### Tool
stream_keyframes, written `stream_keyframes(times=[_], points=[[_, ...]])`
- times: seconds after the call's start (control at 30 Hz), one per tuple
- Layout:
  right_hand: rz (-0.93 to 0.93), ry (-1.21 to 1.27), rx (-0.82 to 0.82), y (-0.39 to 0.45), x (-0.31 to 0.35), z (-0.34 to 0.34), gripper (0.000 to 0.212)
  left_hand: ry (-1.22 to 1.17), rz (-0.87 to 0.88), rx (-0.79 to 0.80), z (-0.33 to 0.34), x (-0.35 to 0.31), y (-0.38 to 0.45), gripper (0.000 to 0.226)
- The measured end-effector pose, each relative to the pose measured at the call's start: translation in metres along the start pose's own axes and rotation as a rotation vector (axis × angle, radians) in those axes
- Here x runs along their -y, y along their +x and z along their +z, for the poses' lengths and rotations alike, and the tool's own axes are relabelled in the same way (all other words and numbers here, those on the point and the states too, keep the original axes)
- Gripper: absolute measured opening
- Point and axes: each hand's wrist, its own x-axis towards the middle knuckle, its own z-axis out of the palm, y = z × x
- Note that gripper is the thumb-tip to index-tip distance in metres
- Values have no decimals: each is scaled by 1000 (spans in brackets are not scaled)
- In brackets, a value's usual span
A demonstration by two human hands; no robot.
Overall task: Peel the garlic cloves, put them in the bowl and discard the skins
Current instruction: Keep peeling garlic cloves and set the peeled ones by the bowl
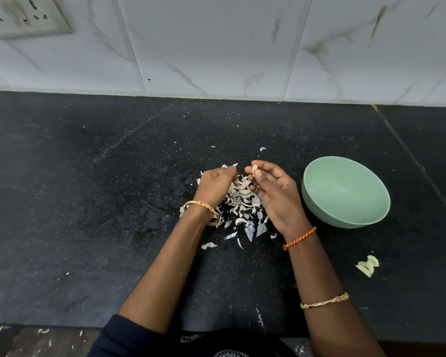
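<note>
My right hand [274,195] pinches a pale garlic clove [255,170] between thumb and fingertips, palm turned up, above a heap of white garlic skins [242,202] on the black counter. My left hand [215,186] hangs knuckles-up over the left side of that heap with fingers curled down into it; what they hold is hidden. A light green bowl [345,191] stands to the right of my right hand, and its visible inside is empty. A few peeled cloves [368,265] lie on the counter near the front right.
Loose skin flakes [209,245] are scattered in front of the heap and toward the wall. A marble-tiled wall [216,47] with a socket plate [23,16] closes the back. The counter's front edge [62,327] runs along the bottom.
</note>
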Motion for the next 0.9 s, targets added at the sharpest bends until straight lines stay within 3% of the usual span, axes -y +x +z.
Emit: stream_keyframes(times=[0.17,0.3,0.7,0.9], points=[[41,30,-18,1,3,-3,20,2,280,25,-3,3,0,37],[-3,-90,-45,1,5,-7,20,45,419,75,-11,2,2,4],[-108,-314,-83,1,12,-6,20,452,789,-52,-13,12,2,12],[-128,-291,-104,2,11,-8,16,475,787,-16,-13,12,5,11]])
